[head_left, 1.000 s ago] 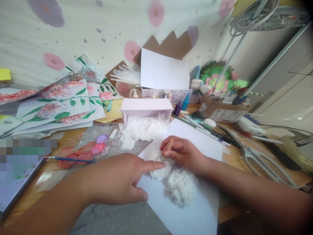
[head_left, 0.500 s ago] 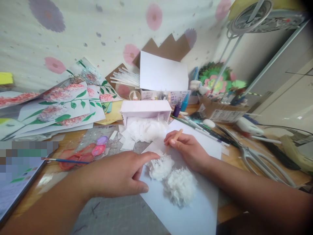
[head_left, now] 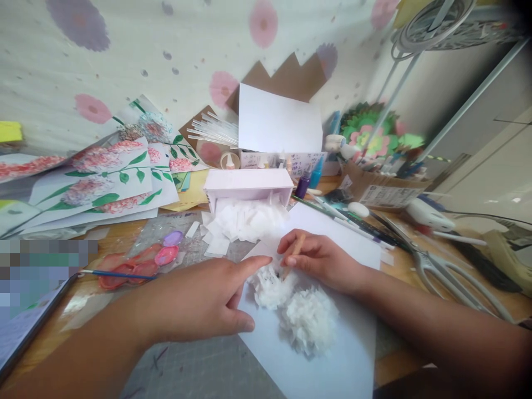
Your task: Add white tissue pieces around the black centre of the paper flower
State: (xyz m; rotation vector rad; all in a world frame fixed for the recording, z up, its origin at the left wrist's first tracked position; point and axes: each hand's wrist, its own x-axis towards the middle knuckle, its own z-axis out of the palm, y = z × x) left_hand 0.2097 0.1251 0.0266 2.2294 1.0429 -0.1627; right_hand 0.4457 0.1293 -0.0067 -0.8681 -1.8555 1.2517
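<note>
My right hand (head_left: 318,259) pinches a thin wooden stick (head_left: 297,246), its lower end down at a white ruffled tissue-paper flower (head_left: 269,288). My left hand (head_left: 208,299) reaches in from the left, index finger stretched along the top edge of that flower and thumb apart from it. Between thumb and index finger there is a gap with nothing in it. A second, fuller tissue-paper flower (head_left: 310,321) lies just in front and to the right. Both flowers rest on a white sheet of paper (head_left: 344,366).
Loose white tissue squares (head_left: 241,219) spill from a white box (head_left: 249,180) behind the hands. Large scissors (head_left: 446,271), pens and a brown carton (head_left: 382,191) stand to the right. On the left are a paint palette (head_left: 133,269), a brush (head_left: 118,275) and a screen (head_left: 37,327).
My right hand has lowered the stick toward the nearer edge of the smaller flower, its tip now at the ruffles. My left hand stays almost in place.
</note>
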